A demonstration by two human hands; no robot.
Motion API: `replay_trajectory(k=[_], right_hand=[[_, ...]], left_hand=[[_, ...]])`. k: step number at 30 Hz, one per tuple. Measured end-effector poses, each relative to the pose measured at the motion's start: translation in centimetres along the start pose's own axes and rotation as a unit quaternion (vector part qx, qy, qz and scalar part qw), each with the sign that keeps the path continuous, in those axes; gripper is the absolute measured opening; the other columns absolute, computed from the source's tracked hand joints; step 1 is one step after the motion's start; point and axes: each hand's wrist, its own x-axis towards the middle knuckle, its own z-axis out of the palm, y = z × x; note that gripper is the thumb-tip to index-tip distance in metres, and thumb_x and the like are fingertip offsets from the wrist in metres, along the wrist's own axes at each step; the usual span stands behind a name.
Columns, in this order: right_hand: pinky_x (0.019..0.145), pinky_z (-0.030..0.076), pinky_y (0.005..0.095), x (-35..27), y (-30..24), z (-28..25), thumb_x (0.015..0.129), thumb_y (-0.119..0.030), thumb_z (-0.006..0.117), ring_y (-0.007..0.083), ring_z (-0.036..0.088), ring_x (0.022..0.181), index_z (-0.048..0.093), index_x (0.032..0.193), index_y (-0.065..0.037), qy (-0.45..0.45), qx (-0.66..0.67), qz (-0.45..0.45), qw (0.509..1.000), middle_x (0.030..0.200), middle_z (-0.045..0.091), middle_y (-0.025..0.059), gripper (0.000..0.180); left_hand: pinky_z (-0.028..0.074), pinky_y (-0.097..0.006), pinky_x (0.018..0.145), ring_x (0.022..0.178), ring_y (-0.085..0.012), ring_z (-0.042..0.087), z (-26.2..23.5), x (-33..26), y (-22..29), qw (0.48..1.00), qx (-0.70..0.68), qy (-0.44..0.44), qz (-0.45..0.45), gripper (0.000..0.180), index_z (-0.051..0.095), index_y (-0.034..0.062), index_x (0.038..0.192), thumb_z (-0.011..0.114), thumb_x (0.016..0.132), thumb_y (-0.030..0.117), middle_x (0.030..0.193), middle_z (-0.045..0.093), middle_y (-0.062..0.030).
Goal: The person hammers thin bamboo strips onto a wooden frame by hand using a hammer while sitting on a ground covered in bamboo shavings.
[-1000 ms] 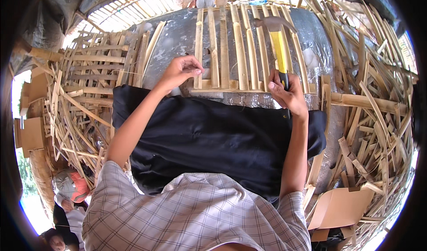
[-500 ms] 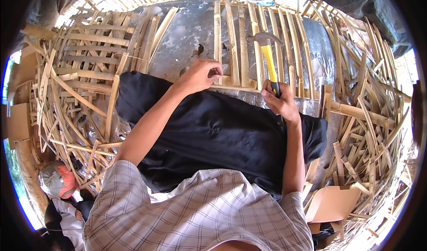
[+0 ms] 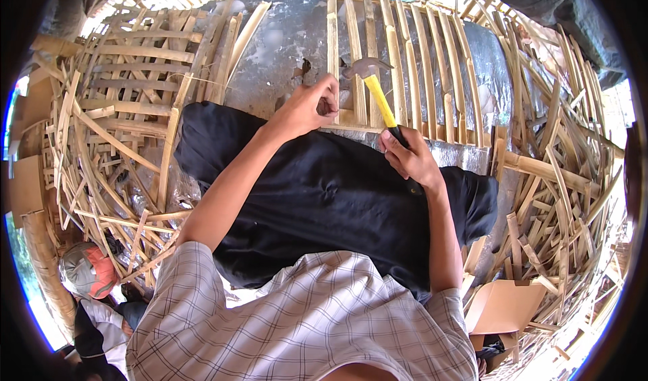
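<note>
My right hand (image 3: 413, 157) grips the black end of a claw hammer (image 3: 379, 101) with a yellow handle. The hammer's metal head is raised just right of my left hand (image 3: 312, 105). That hand's fingers are curled together at the lower part of a bamboo strip (image 3: 332, 40); whatever they may pinch is too small to make out. Several more bamboo strips (image 3: 393, 64) lie side by side to the right, spaced apart. Their near ends meet a bamboo crosspiece (image 3: 432, 132) just beyond my dark-clothed legs (image 3: 324, 199).
A woven bamboo panel (image 3: 145, 74) lies at the left. Piles of loose bamboo strips (image 3: 547, 226) fill the right side. An opened cardboard box (image 3: 506, 308) sits at the lower right. Another person in a cap (image 3: 89, 270) is at the lower left.
My right hand has swung the hammer leftward, bringing its head close to my left hand. The left hand stays at the same strip, its fingers shifted slightly.
</note>
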Motion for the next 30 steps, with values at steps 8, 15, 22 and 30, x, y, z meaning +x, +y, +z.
replay_trajectory(k=[8, 15, 22, 30], right_hand=[[0.065, 0.045, 0.0454, -1.2, -1.1, 1.9, 0.098, -0.016, 0.065, 0.045, 0.055, 0.068, 0.055, 0.112, 0.006, 0.058, -0.203, -0.126, 0.969, 0.069, 0.059, 0.0238, 0.028], [0.066, 0.045, 0.0498, -1.3, 0.8, 2.8, 0.097, -0.017, 0.066, 0.0467, 0.059, 0.07, 0.055, 0.117, 0.005, 0.089, -0.241, -0.126, 0.958, 0.072, 0.061, 0.0251, 0.031], [0.065, 0.044, 0.0501, -2.0, -0.4, 3.6, 0.097, -0.017, 0.066, 0.0497, 0.057, 0.072, 0.056, 0.113, 0.005, 0.092, -0.259, -0.125, 0.953, 0.073, 0.059, 0.028, 0.028], [0.07, 0.046, 0.0508, -3.9, 0.1, 3.8, 0.097, -0.016, 0.067, 0.0503, 0.058, 0.078, 0.057, 0.115, 0.004, 0.095, -0.288, -0.109, 0.946, 0.08, 0.062, 0.0286, 0.028]], left_hand=[[0.056, -0.031, 0.071, 0.076, -0.0154, 0.07, -0.4, -0.3, -0.6, 0.999, 0.023, 0.006, -0.034, 0.043, 0.042, 0.0046, 0.106, 0.078, 0.082, 0.002, 0.088, 0.074, -0.0101], [0.056, -0.032, 0.072, 0.075, -0.0168, 0.071, -0.5, 0.1, -0.8, 0.999, 0.037, -0.005, -0.023, 0.041, 0.044, 0.0037, 0.105, 0.077, 0.081, 0.003, 0.086, 0.074, -0.0104], [0.056, -0.031, 0.069, 0.074, -0.0158, 0.069, -0.3, 0.1, -0.8, 0.999, 0.015, -0.003, -0.035, 0.042, 0.043, 0.0034, 0.106, 0.076, 0.081, -0.001, 0.086, 0.071, -0.011], [0.058, -0.032, 0.068, 0.076, -0.0159, 0.07, -0.3, 0.1, -1.4, 0.999, -0.003, 0.006, -0.036, 0.046, 0.037, 0.0048, 0.105, 0.075, 0.081, -0.005, 0.086, 0.069, -0.0108]])
